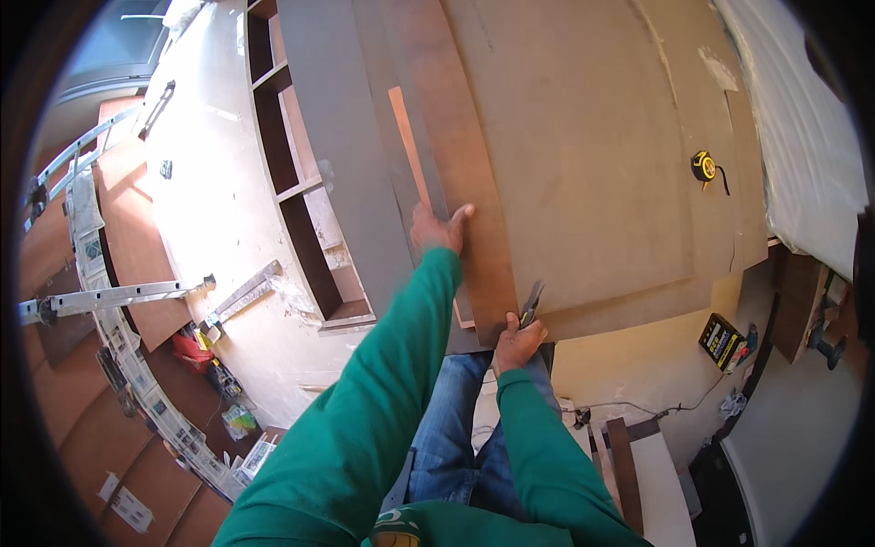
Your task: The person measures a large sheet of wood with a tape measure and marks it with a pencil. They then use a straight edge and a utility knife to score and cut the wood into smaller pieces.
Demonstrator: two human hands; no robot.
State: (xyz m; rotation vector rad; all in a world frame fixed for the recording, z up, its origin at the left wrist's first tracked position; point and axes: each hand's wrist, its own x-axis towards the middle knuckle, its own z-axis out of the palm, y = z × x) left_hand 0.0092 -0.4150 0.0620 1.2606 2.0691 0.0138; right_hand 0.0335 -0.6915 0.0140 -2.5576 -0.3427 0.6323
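Observation:
My right hand [519,345] is closed around a utility knife [531,305] whose tip points away from me, by the near end of a wide reddish-brown veneer strip [469,173]. That strip lies lengthwise over large grey-brown sheets [583,155]. Farther up, my left hand [437,228] lies across the wide strip's left edge, its thumb out over the strip. Motion smears its other fingers, which reach a narrow orange-brown strip [407,141]; whether they grip it cannot be made out. Part of the narrow strip is hidden under my left hand and arm.
A yellow-black tape measure [703,166] lies on the sheets at right. Left of them is a frame with open compartments [296,173]. A ladder [118,301] and brown boards [137,237] are farther left. A black-yellow box [722,341] sits at lower right, near a cable [629,404].

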